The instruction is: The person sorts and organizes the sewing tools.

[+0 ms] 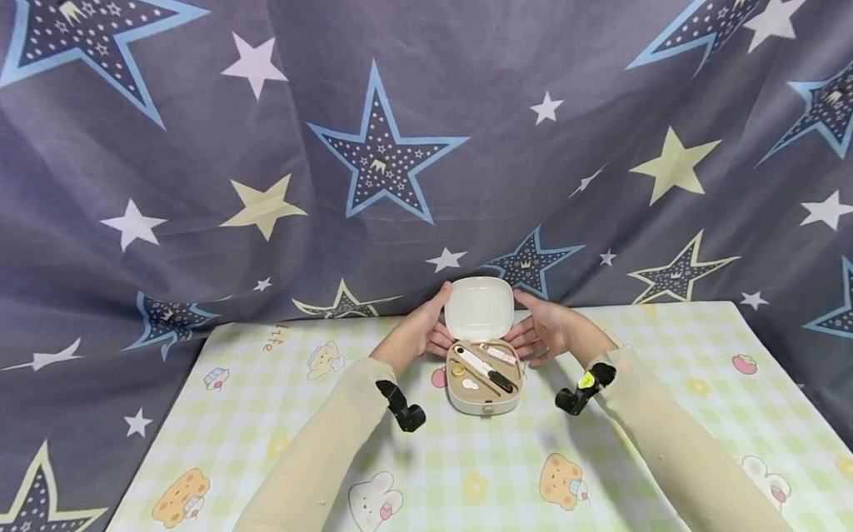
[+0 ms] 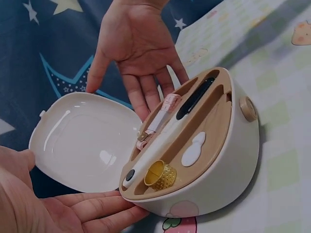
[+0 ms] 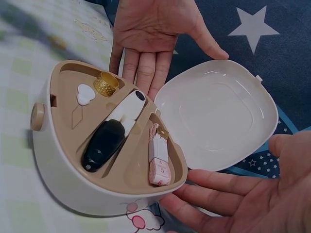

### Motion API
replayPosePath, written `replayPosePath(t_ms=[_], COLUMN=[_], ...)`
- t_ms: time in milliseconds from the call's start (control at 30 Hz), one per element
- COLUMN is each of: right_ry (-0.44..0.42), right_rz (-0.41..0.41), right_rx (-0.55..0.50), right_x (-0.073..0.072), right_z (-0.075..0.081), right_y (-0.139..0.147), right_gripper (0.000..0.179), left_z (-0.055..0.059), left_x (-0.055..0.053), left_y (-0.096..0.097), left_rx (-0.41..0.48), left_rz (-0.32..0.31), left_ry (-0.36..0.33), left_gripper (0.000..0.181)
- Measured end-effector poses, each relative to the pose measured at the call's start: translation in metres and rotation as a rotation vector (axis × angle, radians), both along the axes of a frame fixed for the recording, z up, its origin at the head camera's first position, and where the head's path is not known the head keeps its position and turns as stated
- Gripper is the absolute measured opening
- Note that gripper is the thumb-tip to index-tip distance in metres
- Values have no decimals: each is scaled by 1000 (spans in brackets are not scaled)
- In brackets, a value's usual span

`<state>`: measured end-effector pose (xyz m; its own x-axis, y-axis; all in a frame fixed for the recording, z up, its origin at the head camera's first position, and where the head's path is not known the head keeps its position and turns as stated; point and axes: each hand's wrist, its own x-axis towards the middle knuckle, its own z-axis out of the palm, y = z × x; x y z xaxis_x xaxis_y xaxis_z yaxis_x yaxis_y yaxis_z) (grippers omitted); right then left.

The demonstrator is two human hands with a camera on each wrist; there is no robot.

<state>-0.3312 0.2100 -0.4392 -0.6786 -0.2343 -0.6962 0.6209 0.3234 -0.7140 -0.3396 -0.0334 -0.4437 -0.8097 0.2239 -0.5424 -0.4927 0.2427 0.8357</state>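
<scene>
A white sewing box (image 1: 486, 403) stands on the table with its white lid (image 1: 478, 308) raised. In its tan tray lie a gold thimble (image 2: 161, 175), a white needle threader (image 3: 85, 94), a rolled tape measure (image 3: 159, 158) and a long white tool with a black end (image 3: 105, 144). My left hand (image 1: 425, 326) is at the box's left, thumb by the lid's edge, straight fingers touching the box near the hinge. On the other side, my right hand (image 1: 554, 328) has its thumb at the lid and its extended fingers against the box.
A pale green checked tablecloth (image 1: 441, 457) with cartoon prints covers the table. Close behind the lid hangs a dark star-patterned curtain (image 1: 539, 165). Black wrist cameras (image 1: 405, 410) are strapped over both sleeves.
</scene>
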Motion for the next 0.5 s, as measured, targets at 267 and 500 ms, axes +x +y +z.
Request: replayPosePath(t_ms=[267,500], right_ry=[0,0], right_rz=[-1,3], right_rx=[23,19], right_x=[1,0], right_z=[2,2], right_y=[-1,0], right_gripper=[101,101], left_z=[-1,-2], left_x=[-2,-4], left_y=[-1,-2], left_rx=[20,-41], left_rz=[14,1], left_ry=[-58,-121], left_gripper=[97,102])
